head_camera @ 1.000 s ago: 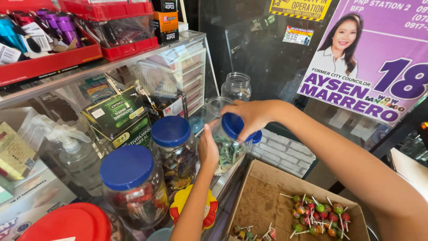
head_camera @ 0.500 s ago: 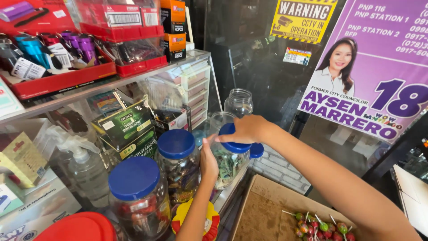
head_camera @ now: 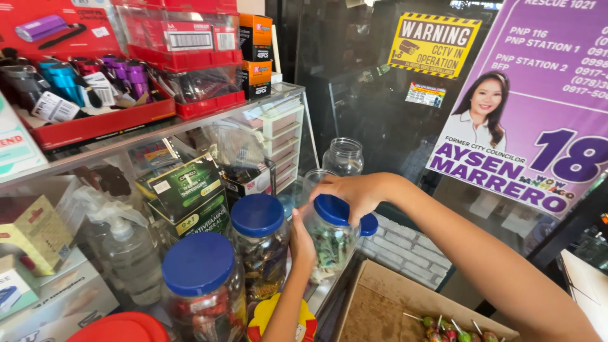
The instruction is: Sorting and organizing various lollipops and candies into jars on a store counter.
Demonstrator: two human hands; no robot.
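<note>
A clear plastic jar (head_camera: 330,248) of green-wrapped sweets stands at the counter's edge. My left hand (head_camera: 301,239) is pressed against its left side. My right hand (head_camera: 354,191) grips the blue lid (head_camera: 334,210) that sits on top of this jar. A second blue lid (head_camera: 367,224) peeks out just behind it on the right. Two more blue-lidded jars (head_camera: 259,252) (head_camera: 204,291) of sweets stand to the left in a row.
Two lidless glass jars (head_camera: 342,156) stand behind. A cardboard box (head_camera: 405,307) with lollipops lies at lower right. Shelves at left hold green boxes (head_camera: 187,193), a pump bottle (head_camera: 124,250) and red trays (head_camera: 107,120). A purple poster (head_camera: 538,107) hangs at right.
My right hand has brought the blue lid down from beside the jar's mouth onto its top. The camera has tilted up slightly.
</note>
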